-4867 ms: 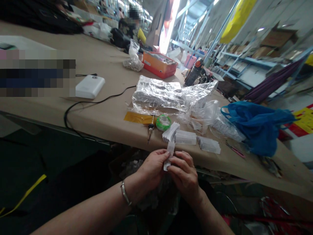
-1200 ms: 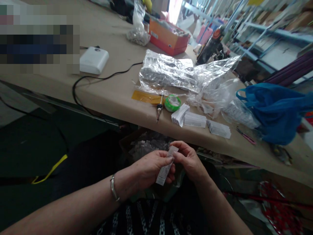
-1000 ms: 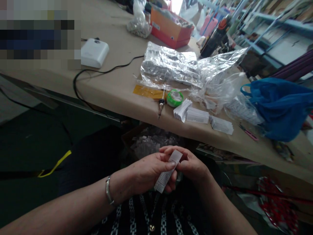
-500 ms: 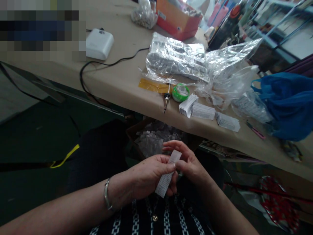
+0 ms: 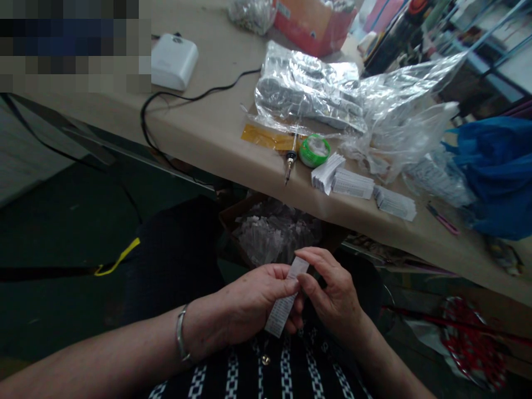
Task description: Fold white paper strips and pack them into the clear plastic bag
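Parting wider than a moment ago, the right hand's (image 5: 338,291) fingers seemingly grip nothing; the left hand (image 5: 249,302), thumb pressed on the strip (image 5: 280,316), apparently supports it alone.

You wear a slim silver bangle (image 5: 180,334) on your left wrist (image 5: 196,327), a black top (image 5: 245,370) with white chain-link stripes (image 5: 285,368) and a gold-toned button (image 5: 266,360), and dark trousers (image 5: 177,255).

Printed strip (image 5: 281,312): thin, matt, paper-like. Stacked slips (image 5: 353,183): same look. Worktop (image 5: 216,117): smooth, matt brown covering. Clear plastic wrap (image 5: 307,88): crinkled, highly glossy. White device (image 5: 174,62): smooth plastic, soft sheen. Bangle (image 5: 179,333): polished metal. Blue bag (image 5: 494,177): creased, cloth or plastic unclear.
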Available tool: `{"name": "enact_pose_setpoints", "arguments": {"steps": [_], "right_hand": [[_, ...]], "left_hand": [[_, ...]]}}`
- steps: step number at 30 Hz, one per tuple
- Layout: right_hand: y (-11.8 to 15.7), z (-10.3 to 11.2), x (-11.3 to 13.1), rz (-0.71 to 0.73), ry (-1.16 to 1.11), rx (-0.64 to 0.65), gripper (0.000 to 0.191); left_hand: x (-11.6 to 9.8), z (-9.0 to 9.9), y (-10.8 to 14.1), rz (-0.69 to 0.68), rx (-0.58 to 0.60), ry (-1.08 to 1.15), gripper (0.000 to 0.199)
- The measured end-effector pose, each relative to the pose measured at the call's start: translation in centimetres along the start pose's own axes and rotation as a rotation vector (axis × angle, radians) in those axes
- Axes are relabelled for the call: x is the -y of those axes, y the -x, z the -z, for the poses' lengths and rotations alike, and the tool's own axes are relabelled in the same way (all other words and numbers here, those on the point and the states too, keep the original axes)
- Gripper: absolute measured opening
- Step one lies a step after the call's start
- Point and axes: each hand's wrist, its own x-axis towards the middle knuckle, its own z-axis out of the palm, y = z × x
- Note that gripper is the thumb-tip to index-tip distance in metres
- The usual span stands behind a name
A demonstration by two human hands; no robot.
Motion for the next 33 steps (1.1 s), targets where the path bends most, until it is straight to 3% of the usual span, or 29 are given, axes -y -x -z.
{"name": "enact_pose_setpoints", "arguments": {"steps": [17, 23, 28, 33], "right_hand": [[1.3, -0.6, 0.7, -0.02, -0.098, 0.048, 0.024], [1.6, -1.1, -0.2, -0.15, -0.23, -0.008, 0.06], [0.9, -2.1, -0.6, -0.057, -0.196, 0.004, 0.09], [0.4, -3.1, -0.7, 0.025, -0.066, 0.007, 0.101]], "left_hand": [[1.0, 0.0, 0.4, 0.047, -0.045, -0.016, 0.021], [-0.5, 0.4, -0.3, -0.065, -0.095, 0.084, 0.014], [-3.4, 0.6, -1.8, -0.221, -0.252, 0.214, 0.013], [-4.0, 0.2, -2.4, -0.254, -0.225, 0.261, 0.014]]}}
